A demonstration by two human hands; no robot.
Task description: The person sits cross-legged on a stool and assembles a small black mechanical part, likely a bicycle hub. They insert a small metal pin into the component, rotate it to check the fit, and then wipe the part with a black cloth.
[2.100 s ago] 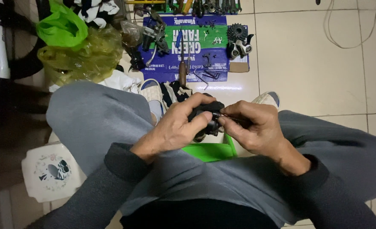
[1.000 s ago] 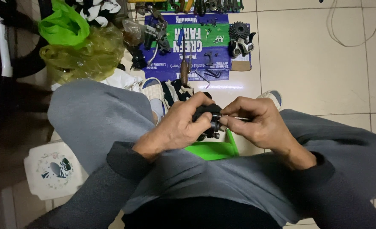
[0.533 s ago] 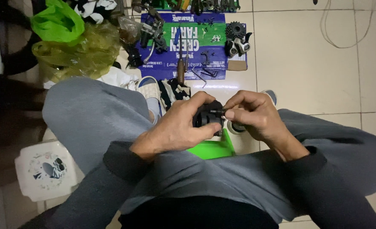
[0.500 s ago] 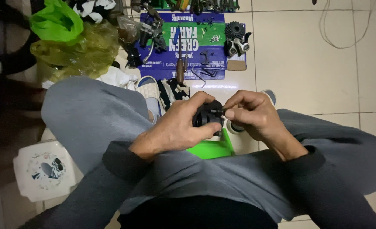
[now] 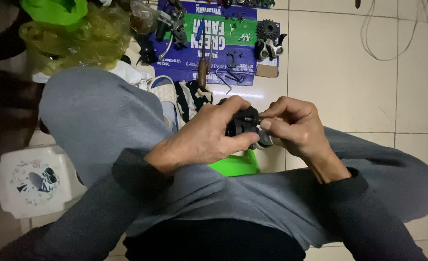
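Black metal part (image 5: 242,126) clamped by left hand (image 5: 206,137), right hand (image 5: 291,126) pinching its end

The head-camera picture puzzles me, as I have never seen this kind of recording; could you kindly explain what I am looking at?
The camera sits on a seated person's head and looks down over their lap in grey trousers. Both hands are bare. The left hand grips a small black mechanical part; the right hand pinches something at its end, too small to make out. On the tiled floor ahead lies a flattened blue and green carton carrying metal parts, including a toothed sprocket. A white stool stands on the left.
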